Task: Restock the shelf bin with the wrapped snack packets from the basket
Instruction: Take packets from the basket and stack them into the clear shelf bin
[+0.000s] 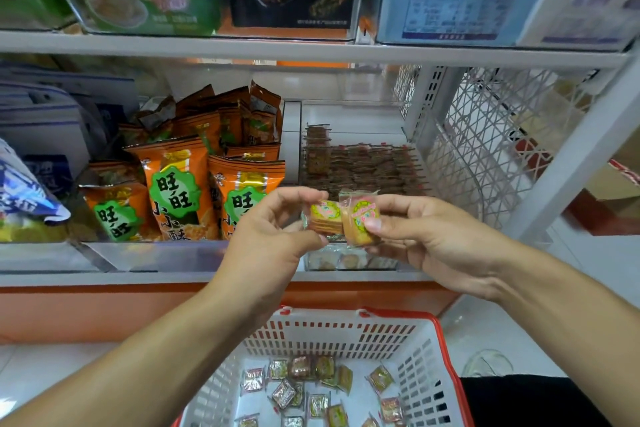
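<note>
Left hand (273, 239), right hand (419, 236) each pinch snack packet (325, 218) before shelf bin (349, 258), above basket (346, 333).

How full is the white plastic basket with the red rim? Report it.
Partly full. The white plastic basket with the red rim holds loose wrapped snack packets scattered in one layer, bare floor showing between them.
</note>
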`<action>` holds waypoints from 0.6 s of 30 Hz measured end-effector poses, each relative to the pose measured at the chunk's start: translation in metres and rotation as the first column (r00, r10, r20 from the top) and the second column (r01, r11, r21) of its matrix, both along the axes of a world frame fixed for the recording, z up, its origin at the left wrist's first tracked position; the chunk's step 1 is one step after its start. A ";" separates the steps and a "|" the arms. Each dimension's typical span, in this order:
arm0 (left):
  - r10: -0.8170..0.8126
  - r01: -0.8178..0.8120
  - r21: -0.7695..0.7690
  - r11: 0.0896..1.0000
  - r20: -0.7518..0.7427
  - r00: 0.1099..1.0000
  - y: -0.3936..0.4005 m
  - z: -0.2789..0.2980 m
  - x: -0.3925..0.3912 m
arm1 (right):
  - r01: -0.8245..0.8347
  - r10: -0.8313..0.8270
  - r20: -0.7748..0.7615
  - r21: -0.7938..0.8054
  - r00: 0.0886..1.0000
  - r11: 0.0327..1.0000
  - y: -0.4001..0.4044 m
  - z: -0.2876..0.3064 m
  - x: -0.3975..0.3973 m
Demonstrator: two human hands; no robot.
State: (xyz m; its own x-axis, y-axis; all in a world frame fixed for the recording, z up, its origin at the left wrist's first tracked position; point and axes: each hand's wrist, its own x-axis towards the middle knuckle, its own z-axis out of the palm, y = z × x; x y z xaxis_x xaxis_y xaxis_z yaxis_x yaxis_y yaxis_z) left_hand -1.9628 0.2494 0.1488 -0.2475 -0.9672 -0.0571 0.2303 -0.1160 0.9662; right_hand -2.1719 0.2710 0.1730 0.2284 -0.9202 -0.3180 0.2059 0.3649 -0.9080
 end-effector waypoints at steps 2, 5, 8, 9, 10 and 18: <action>-0.031 0.032 0.013 0.999 -0.061 0.998 0.000 0.000 0.000 | -0.001 0.001 -0.021 -0.004 1.000 1.000 0.001 -0.001 0.002; -0.086 0.091 0.031 0.995 -0.133 0.987 0.000 0.003 0.001 | 0.043 -0.044 -0.034 -0.017 0.998 0.999 0.001 -0.001 0.004; -0.091 0.102 0.065 0.993 -0.152 0.984 0.001 0.005 0.000 | 0.115 -0.116 -0.033 -0.045 0.993 0.992 0.000 -0.001 0.003; -0.090 0.103 0.074 0.992 -0.152 0.984 0.001 0.005 -0.001 | 0.120 -0.123 -0.044 -0.060 0.991 0.991 -0.001 -0.001 0.003; -0.095 0.108 0.080 0.991 -0.151 0.984 0.001 0.006 -0.001 | 0.118 -0.122 -0.056 -0.074 0.991 0.990 -0.001 -0.001 0.003; -0.138 0.158 0.116 0.981 -0.163 0.977 0.001 0.006 0.000 | 0.072 -0.113 -0.231 -0.181 0.966 0.981 0.002 -0.006 0.003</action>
State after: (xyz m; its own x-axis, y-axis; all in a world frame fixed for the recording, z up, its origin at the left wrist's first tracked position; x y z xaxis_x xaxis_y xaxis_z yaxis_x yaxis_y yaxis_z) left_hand -1.9627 0.2504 0.1551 -0.4025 -0.9064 -0.1279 0.3453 -0.2797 0.8958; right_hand -2.1686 0.2728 0.1670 0.0763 -0.9787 -0.1904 0.0009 0.1910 -0.9816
